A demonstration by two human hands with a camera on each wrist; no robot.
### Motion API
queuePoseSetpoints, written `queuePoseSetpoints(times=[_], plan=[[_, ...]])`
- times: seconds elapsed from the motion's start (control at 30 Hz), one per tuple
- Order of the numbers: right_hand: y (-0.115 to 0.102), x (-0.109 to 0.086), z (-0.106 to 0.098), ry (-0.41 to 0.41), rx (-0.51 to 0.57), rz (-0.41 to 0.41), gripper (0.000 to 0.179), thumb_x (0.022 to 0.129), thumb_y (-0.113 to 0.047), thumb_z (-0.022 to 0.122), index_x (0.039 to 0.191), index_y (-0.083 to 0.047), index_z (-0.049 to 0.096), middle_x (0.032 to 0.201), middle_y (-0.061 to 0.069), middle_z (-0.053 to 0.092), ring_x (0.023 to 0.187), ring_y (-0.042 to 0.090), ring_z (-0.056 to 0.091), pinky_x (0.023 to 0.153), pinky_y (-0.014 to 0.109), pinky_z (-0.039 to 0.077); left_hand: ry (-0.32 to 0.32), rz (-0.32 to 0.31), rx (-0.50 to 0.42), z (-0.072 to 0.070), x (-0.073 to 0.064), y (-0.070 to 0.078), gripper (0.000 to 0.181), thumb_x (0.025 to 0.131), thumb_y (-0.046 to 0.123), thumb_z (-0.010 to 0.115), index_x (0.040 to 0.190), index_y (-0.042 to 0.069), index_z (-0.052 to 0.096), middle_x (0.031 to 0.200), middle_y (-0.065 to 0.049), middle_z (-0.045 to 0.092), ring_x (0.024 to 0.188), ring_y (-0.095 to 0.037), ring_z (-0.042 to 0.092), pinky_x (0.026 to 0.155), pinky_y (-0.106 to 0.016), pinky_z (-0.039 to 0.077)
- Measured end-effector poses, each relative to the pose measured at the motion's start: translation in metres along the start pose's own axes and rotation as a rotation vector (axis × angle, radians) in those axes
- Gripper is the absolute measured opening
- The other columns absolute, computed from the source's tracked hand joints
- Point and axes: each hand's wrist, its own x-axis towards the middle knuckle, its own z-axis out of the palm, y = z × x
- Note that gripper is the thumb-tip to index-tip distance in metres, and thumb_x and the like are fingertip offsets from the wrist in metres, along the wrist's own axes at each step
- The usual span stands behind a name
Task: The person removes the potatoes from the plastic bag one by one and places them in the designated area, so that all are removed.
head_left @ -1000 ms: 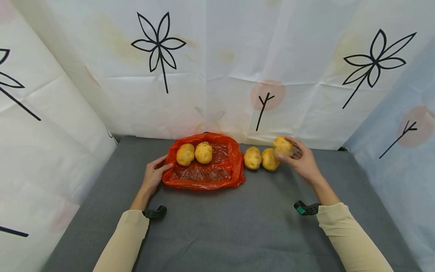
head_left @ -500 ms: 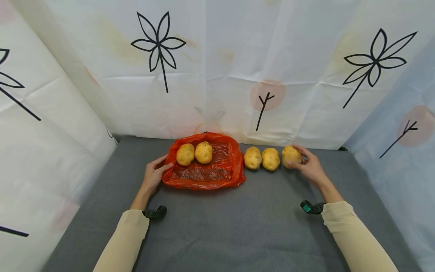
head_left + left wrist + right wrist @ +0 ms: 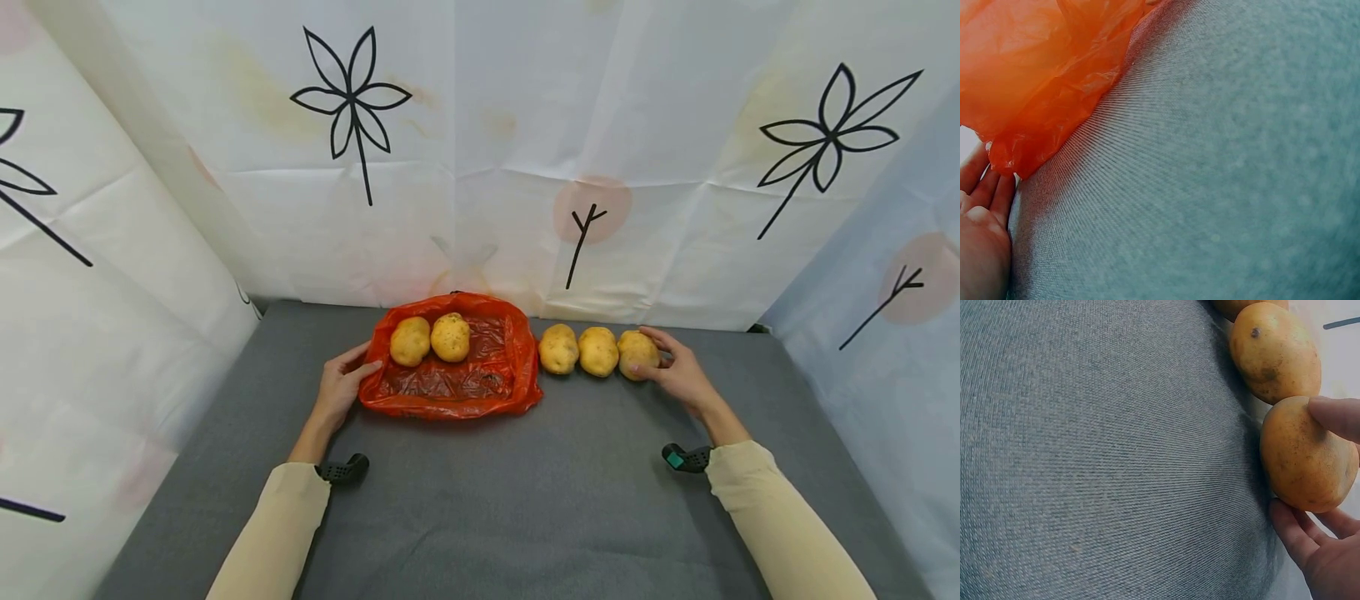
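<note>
An orange-red plastic bag (image 3: 450, 407) lies spread wide on the table with two potatoes, one (image 3: 410, 342) at its left and another (image 3: 450, 337) beside it. At the bag's left side my left hand (image 3: 341, 387) pinches the rim, thumb inside and fingers outside; the left wrist view has the fingers against the plastic. To the bag's right three potatoes stand in a row: the first (image 3: 558, 349), the middle one (image 3: 598, 352) and the end potato (image 3: 637, 354). My right hand (image 3: 678, 371) holds the end potato between thumb and fingers, touching the middle one in the right wrist view.
The table (image 3: 495, 500) is covered in grey cloth. Behind it hangs a white sheet (image 3: 480, 233) with plant drawings, close past the potatoes and bag. More sheeting closes off the left and right sides.
My right hand has lowered the potato from above the row to the table at its right end, then slid it left against the middle potato. My left hand stays on the bag.
</note>
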Motion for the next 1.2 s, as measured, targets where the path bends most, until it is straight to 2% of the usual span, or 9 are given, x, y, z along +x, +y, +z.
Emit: queuePoseSetpoints(times=[0.17, 0.57, 0.73, 0.87, 1.2], plan=[[0.0, 0.0, 0.0, 0.0, -0.018, 0.003, 0.079, 0.097, -0.015, 0.071, 0.162, -0.008, 0.025, 0.162, 0.03, 0.016, 0.141, 0.056, 0.025, 0.099, 0.066, 0.041, -0.004, 0.002, 0.003, 0.0, -0.001, 0.0, 0.05, 0.099, 0.01, 0.066, 0.146, -0.001, 0.053, 0.145, -0.022, 0.052, 0.112, -0.006, 0.056, 0.087, -0.016, 0.05], [-0.001, 0.001, -0.002, 0.0, -0.041, 0.029, 0.084, 0.096, -0.024, 0.073, 0.162, -0.01, 0.023, 0.161, 0.032, 0.018, 0.137, 0.058, 0.03, 0.098, 0.065, 0.042, -0.014, -0.009, 0.013, 0.0, -0.001, 0.001, 0.051, 0.1, 0.012, 0.066, 0.147, 0.001, 0.052, 0.147, -0.019, 0.051, 0.117, -0.011, 0.054, 0.088, -0.015, 0.048], [-0.003, 0.001, -0.003, -0.001, -0.026, 0.04, 0.083, 0.097, -0.023, 0.072, 0.163, -0.01, 0.023, 0.159, 0.034, 0.019, 0.137, 0.058, 0.032, 0.098, 0.065, 0.042, -0.013, -0.006, 0.017, 0.0, 0.0, 0.001, 0.05, 0.1, 0.013, 0.066, 0.147, 0.002, 0.053, 0.147, -0.018, 0.051, 0.118, -0.012, 0.053, 0.088, -0.015, 0.048], [-0.008, 0.002, -0.005, 0.023, -0.015, 0.054, 0.082, 0.097, -0.02, 0.072, 0.162, -0.009, 0.023, 0.157, 0.034, 0.024, 0.135, 0.055, 0.037, 0.1, 0.064, 0.043, -0.018, -0.004, 0.017, 0.0, 0.001, 0.0, 0.05, 0.1, 0.014, 0.066, 0.147, 0.002, 0.052, 0.148, -0.018, 0.051, 0.118, -0.011, 0.054, 0.089, -0.015, 0.048], [-0.025, 0.001, -0.011, 0.055, -0.08, 0.021, 0.078, 0.098, -0.019, 0.07, 0.161, -0.008, 0.026, 0.157, 0.036, 0.024, 0.138, 0.056, 0.032, 0.102, 0.067, 0.039, -0.019, -0.003, 0.012, -0.001, 0.001, -0.001, 0.05, 0.1, 0.014, 0.066, 0.147, 0.001, 0.053, 0.147, -0.019, 0.052, 0.116, -0.01, 0.054, 0.089, -0.015, 0.049]])
